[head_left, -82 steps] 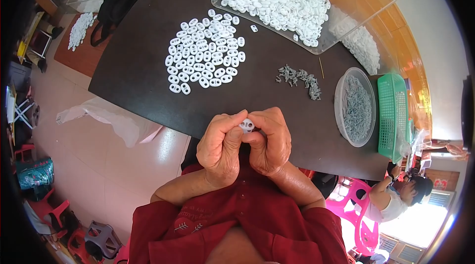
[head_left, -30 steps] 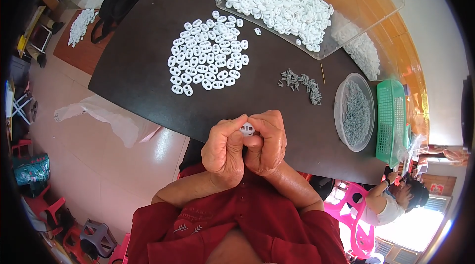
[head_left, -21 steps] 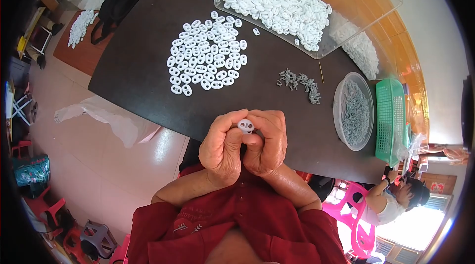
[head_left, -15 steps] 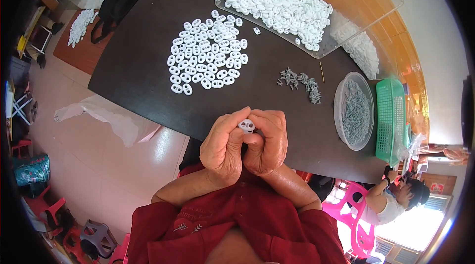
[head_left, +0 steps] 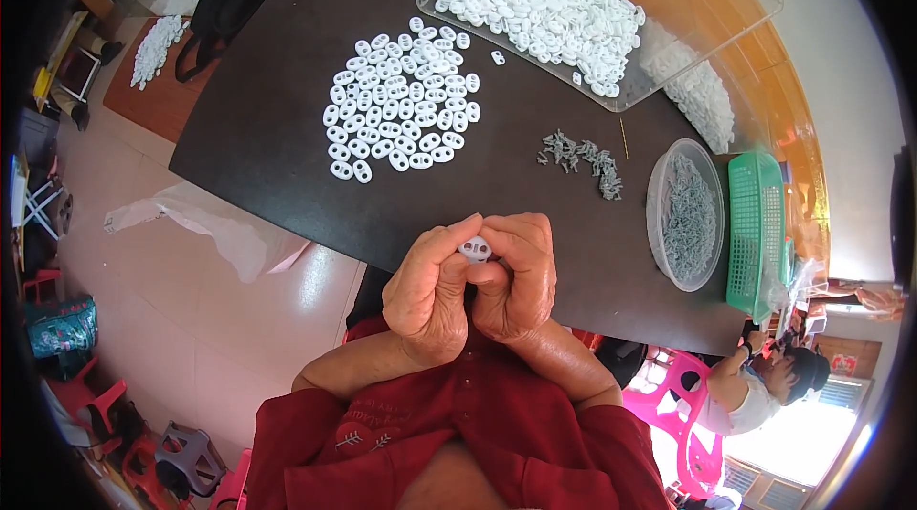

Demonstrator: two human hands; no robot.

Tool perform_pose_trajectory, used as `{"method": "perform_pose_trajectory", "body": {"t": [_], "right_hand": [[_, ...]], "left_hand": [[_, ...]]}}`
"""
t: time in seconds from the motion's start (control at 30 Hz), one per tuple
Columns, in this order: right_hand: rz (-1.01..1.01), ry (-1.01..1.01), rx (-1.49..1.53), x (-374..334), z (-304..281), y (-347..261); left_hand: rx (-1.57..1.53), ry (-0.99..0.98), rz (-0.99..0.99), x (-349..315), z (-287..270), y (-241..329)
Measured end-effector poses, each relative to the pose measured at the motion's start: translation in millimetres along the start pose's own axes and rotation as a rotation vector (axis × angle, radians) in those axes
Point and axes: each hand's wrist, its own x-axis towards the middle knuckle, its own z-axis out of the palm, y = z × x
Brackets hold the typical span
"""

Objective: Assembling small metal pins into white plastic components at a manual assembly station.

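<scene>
Both hands meet above the near table edge, with a small white oval plastic piece with two holes (head_left: pixel 475 248) between their fingertips. My left hand (head_left: pixel 426 292) is closed, its thumb and index finger pinching one side of the piece. From the other side my right hand (head_left: pixel 517 281) grips it the same way, fingers curled. What lies beneath the piece is hidden by the fingers. Beyond my hands, many like pieces (head_left: pixel 396 99) are spread in a patch on the dark table. A small heap of grey screw-like parts (head_left: pixel 583 161) lies to the right.
A clear bin (head_left: pixel 544 67) of white parts stands at the far side. On the right are a round bowl (head_left: pixel 654 214) of grey parts and a green basket (head_left: pixel 755 233). A person (head_left: pixel 740 386) sits at the lower right near a pink chair (head_left: pixel 683 414). The dark table (head_left: pixel 287 128) has a curved edge.
The white piece has tilted slightly between my fingertips and sits a touch lower and to the left. Both hands stay in nearly the same place.
</scene>
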Motion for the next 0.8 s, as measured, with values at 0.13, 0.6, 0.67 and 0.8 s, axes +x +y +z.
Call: {"method": "perform_pose_trajectory", "body": {"t": [0.13,0.6,0.67,0.8], "right_hand": [[0.028,-0.017,0.049,3.3,-0.2,-0.5],[-0.052,0.008,0.052,5.9,4.7,2.1],[-0.056,0.018,0.063,7.0,5.4,1.1],[-0.061,0.033,0.070,8.1,5.1,-0.1]], "left_hand": [[-0.014,0.004,-0.001,0.3,-1.7,-0.5],[0.126,0.047,0.194,5.9,0.0,-4.0],[0.124,0.045,0.179,6.6,0.2,-1.3],[0.129,0.025,0.166,8.7,-0.8,2.2]]}}
